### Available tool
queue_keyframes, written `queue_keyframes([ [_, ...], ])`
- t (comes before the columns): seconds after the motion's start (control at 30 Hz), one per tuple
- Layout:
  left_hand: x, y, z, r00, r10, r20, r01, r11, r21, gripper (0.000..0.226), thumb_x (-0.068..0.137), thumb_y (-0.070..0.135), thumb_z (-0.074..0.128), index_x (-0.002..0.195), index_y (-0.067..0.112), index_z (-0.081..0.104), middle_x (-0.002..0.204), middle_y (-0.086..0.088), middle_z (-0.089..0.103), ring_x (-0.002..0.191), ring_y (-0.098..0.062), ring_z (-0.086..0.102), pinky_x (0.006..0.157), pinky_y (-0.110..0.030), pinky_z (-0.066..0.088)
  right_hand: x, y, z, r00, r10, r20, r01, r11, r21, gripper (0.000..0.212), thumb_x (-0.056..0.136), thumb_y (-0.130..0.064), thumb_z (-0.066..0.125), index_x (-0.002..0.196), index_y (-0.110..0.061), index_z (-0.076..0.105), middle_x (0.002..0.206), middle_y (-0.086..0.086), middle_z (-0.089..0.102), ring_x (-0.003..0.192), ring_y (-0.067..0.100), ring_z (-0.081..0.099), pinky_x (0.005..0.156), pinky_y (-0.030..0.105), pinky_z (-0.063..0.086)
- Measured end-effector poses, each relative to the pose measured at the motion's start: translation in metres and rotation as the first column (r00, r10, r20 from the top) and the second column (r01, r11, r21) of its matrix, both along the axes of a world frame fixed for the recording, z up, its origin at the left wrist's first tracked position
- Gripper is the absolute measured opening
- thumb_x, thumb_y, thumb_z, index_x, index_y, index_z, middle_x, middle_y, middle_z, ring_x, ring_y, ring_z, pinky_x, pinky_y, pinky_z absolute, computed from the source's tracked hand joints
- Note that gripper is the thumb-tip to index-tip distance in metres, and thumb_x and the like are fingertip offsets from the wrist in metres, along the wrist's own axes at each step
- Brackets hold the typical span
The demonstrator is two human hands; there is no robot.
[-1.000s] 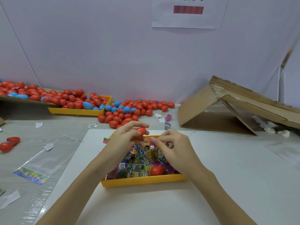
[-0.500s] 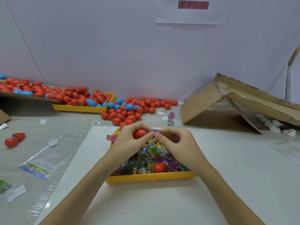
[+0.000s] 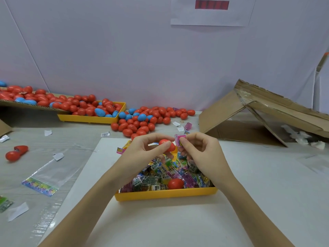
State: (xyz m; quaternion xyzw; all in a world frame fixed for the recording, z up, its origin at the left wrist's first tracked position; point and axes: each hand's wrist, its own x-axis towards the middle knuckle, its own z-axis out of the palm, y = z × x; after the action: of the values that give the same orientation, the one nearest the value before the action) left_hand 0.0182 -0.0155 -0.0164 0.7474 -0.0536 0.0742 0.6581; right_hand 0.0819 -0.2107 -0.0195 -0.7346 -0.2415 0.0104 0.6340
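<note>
The left hand (image 3: 142, 152) grips a red egg (image 3: 167, 145) between thumb and fingers, above the far end of the tray (image 3: 165, 194). The right hand (image 3: 202, 155) pinches a pink packet (image 3: 179, 139), just beside the red egg at its 2 o'clock. The tray is full of small packets (image 3: 154, 179). A second egg (image 3: 175, 183) lies among them, at 6 o'clock from the held one. Many loose eggs (image 3: 142, 122) lie at 11 o'clock from the tray.

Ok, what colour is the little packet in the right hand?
Pink; the packet in the right hand shows best in the head view.
</note>
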Motion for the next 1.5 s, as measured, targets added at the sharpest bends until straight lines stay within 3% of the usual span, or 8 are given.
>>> queue_keyframes([
  [0.23,-0.0042,-0.0016,0.0065,0.995,0.066,0.078,-0.064,0.998,-0.026,0.021,0.091,0.027,0.076,0.108,0.015,0.077,0.092,-0.008,0.079,0.08,-0.028,0.078,0.068,-0.025,0.06,-0.0016,0.0008,-0.002,0.99,-0.043,0.132,0.051,0.997,-0.057,0.009,0.098,-0.028,0.068,0.098,-0.021,0.075,0.079,-0.008,0.075,0.077,0.01,0.073,0.064,0.021,0.057],
  [0.4,-0.0036,-0.0014,0.0038,0.999,0.003,0.037,-0.001,0.998,-0.057,0.024,0.1,0.024,0.065,0.122,0.022,0.075,0.098,-0.007,0.079,0.087,-0.026,0.077,0.086,-0.021,0.056,-0.0017,-0.0003,-0.0007,0.973,-0.091,0.214,0.109,0.991,-0.075,0.009,0.099,-0.028,0.068,0.098,-0.021,0.075,0.081,-0.009,0.074,0.081,0.013,0.072,0.074,0.037,0.062],
  [0.67,-0.0024,-0.0019,0.0024,1.0,-0.004,0.025,0.006,0.997,-0.071,0.022,0.096,0.034,0.065,0.112,0.027,0.078,0.085,-0.003,0.076,0.074,-0.02,0.073,0.073,-0.022,0.057,-0.0021,0.0004,-0.0002,0.946,-0.075,0.315,0.131,0.978,-0.16,0.013,0.099,-0.028,0.066,0.104,-0.02,0.075,0.088,-0.012,0.073,0.088,0.006,0.068,0.075,0.019,0.056],
  [0.77,-0.0015,-0.0014,0.0019,1.0,-0.002,0.029,0.004,0.998,-0.068,0.02,0.098,0.031,0.065,0.113,0.026,0.077,0.087,-0.001,0.076,0.075,-0.019,0.073,0.073,-0.023,0.058,-0.0021,0.0002,0.0003,0.946,-0.073,0.315,0.134,0.975,-0.176,0.012,0.099,-0.028,0.066,0.102,-0.02,0.075,0.088,-0.014,0.072,0.088,0.005,0.068,0.074,0.017,0.055],
  [1.1,-0.0011,0.0007,0.0011,1.0,0.002,0.024,0.0,0.998,-0.062,0.018,0.1,0.026,0.065,0.115,0.02,0.075,0.096,-0.003,0.074,0.079,-0.025,0.073,0.076,-0.028,0.06,-0.0039,0.0002,0.0018,0.967,-0.025,0.254,0.072,0.981,-0.178,0.013,0.1,-0.026,0.065,0.103,-0.019,0.075,0.084,-0.008,0.074,0.081,0.011,0.072,0.075,0.032,0.06],
  [1.3,0.0006,0.0022,-0.0013,1.0,0.019,0.009,-0.019,0.998,-0.053,0.022,0.096,0.032,0.068,0.113,0.017,0.072,0.099,-0.003,0.074,0.081,-0.028,0.075,0.075,-0.029,0.06,-0.004,0.0009,0.0,0.979,-0.001,0.202,0.037,0.984,-0.176,0.014,0.102,-0.03,0.061,0.103,-0.023,0.073,0.081,-0.011,0.073,0.078,0.006,0.07,0.066,0.018,0.053],
  [1.5,0.0019,0.0029,-0.0021,1.0,0.025,0.014,-0.024,0.998,-0.064,0.026,0.094,0.034,0.068,0.112,0.015,0.072,0.099,-0.005,0.075,0.081,-0.029,0.074,0.074,-0.028,0.06,-0.0053,0.0035,0.0028,0.985,-0.033,0.169,0.051,0.993,-0.104,0.007,0.099,-0.03,0.067,0.1,-0.023,0.066,0.088,-0.009,0.072,0.083,0.012,0.073,0.071,0.031,0.061],
])
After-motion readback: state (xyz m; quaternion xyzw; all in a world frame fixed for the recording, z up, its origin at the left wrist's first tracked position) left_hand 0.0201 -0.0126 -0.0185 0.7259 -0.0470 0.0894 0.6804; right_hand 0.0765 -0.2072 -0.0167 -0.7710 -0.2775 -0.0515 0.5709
